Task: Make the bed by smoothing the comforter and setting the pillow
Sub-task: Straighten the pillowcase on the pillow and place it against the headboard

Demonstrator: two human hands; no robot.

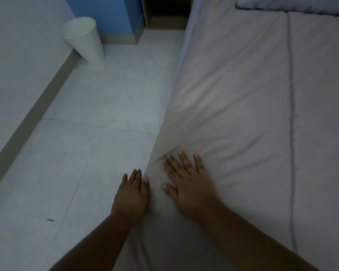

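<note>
Comforter [243, 94]: grey, spread over the whole bed on my right, its side edge draping down toward the tiled floor [98, 122]; creases fan out from where I press.
Pillow [272, 1]: only a pale strip shows at the head of the bed, top right — not yet set, by my reckoning.
Bin [84, 39]: white, in the far corner, well apart.
Right hand [186, 184]: flat, palm down on the comforter's top near the edge, fingers spread, gripping nothing.
Left hand [132, 194]: flat against the hanging side just below, fingers together and extended, holding nothing.
Risk: if I push along the edge unevenly, the fan of creases may bunch ahead of my palm rather than flatten — or the drape may slide off-square.
</note>
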